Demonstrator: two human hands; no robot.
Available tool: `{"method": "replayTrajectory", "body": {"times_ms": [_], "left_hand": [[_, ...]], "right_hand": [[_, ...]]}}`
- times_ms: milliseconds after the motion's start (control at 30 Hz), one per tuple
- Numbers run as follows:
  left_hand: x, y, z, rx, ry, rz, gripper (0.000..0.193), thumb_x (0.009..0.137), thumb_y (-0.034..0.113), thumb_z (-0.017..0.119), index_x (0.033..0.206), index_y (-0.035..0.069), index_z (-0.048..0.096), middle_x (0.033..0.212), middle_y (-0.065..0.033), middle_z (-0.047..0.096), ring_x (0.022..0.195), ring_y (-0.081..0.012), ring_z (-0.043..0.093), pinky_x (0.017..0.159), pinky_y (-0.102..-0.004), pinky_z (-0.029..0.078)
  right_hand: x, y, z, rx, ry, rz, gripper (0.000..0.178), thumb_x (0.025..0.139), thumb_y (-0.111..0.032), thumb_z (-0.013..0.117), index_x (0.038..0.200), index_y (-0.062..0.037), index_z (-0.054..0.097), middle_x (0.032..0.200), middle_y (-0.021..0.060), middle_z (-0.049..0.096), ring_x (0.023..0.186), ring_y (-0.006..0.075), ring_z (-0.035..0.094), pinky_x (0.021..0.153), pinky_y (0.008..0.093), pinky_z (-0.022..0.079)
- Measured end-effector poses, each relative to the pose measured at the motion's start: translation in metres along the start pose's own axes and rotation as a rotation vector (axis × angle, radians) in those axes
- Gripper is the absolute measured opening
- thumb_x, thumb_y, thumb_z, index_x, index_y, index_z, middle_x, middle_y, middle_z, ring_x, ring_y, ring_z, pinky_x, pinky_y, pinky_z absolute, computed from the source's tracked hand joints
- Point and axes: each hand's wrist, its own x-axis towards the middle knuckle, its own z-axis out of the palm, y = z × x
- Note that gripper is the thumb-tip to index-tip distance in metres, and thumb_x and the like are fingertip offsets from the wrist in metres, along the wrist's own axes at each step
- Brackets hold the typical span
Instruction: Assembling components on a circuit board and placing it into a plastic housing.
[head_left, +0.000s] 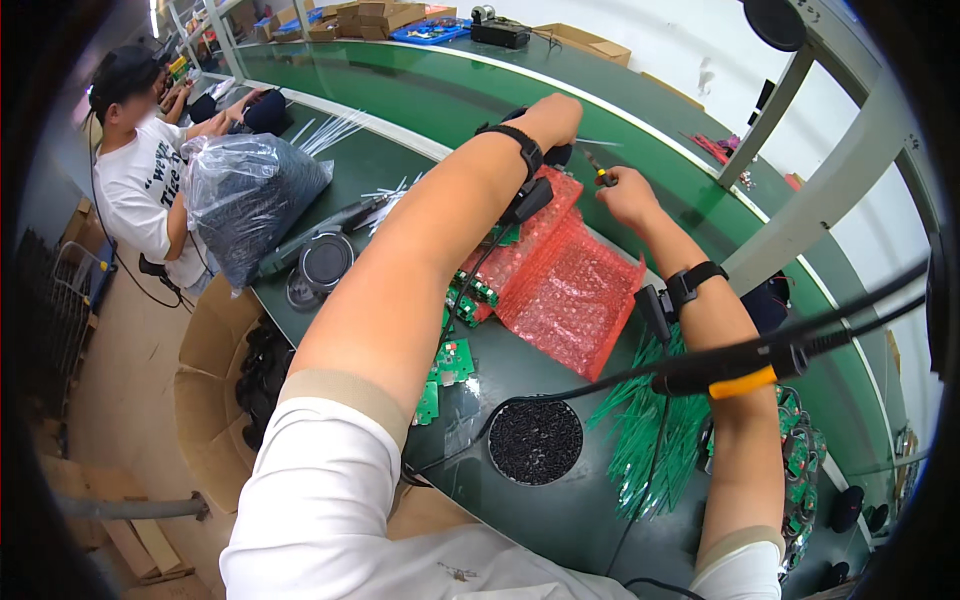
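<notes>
My left hand (556, 118) reaches far across the bench, bent round a rounded black part (558, 156). The wrist hides most of its fingers. Close by on the right, my right hand (630, 198) is closed on a slim tool with a yellow-and-black handle (604, 177), its thin tip pointing toward the black part. A thin pale strip (600, 143) sticks out beside that part. Below both hands lie red bubble-wrap bags (575, 300), overlapping each other. Green circuit boards (452, 362) lie at their left edge, partly covered by my left arm.
A black power screwdriver (715, 372) hangs over my right forearm. On the bench are a bowl of small black screws (536, 440), green strips (650, 440) and a round black part (326, 260). Left, a co-worker (140, 165) stands by a plastic bag (245, 200). A green conveyor (400, 85) runs behind.
</notes>
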Motion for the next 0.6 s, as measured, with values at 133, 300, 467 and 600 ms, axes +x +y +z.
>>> {"method": "replayTrajectory", "body": {"times_ms": [133,300,467,600], "left_hand": [[0.005,-0.011,-0.001,0.086,-0.014,0.005,0.013,0.077,0.018,0.078,0.088,0.011,0.078,0.086,-0.0136,0.074,0.084,-0.0289,0.072,0.077,-0.0392,0.056],[0.012,-0.014,-0.001,-0.125,-0.155,0.002,0.016,0.083,0.020,0.074,0.090,0.007,0.077,0.081,-0.0093,0.075,0.078,-0.0217,0.071,0.072,-0.0358,0.055],[0.006,-0.018,0.002,-0.491,-0.176,-0.060,0.015,0.087,0.020,0.073,0.089,0.005,0.075,0.077,-0.0053,0.071,0.069,-0.0150,0.065,0.064,-0.0322,0.051],[0.005,-0.014,0.004,-0.597,-0.177,-0.060,0.014,0.089,0.018,0.072,0.092,0.004,0.073,0.075,-0.0038,0.069,0.065,-0.0119,0.060,0.059,-0.0303,0.048]], "right_hand": [[0.002,-0.006,0.007,0.055,-0.029,0.054,0.038,0.076,-0.017,0.068,0.112,-0.0044,0.070,0.107,0.0236,0.070,0.104,0.0387,0.066,0.091,0.0425,0.050],[0.008,-0.004,0.014,0.009,0.073,0.023,0.044,0.078,-0.018,0.068,0.121,-0.0057,0.067,0.112,0.0231,0.069,0.107,0.0382,0.065,0.094,0.0433,0.050],[0.011,-0.001,0.015,0.003,0.072,-0.014,0.045,0.079,-0.019,0.068,0.123,-0.0077,0.066,0.114,0.0224,0.068,0.108,0.0381,0.065,0.094,0.0429,0.050],[0.011,0.010,0.015,0.054,0.067,-0.037,0.046,0.079,-0.022,0.070,0.123,-0.0103,0.067,0.111,0.0208,0.069,0.104,0.0382,0.065,0.093,0.0417,0.050]]}}
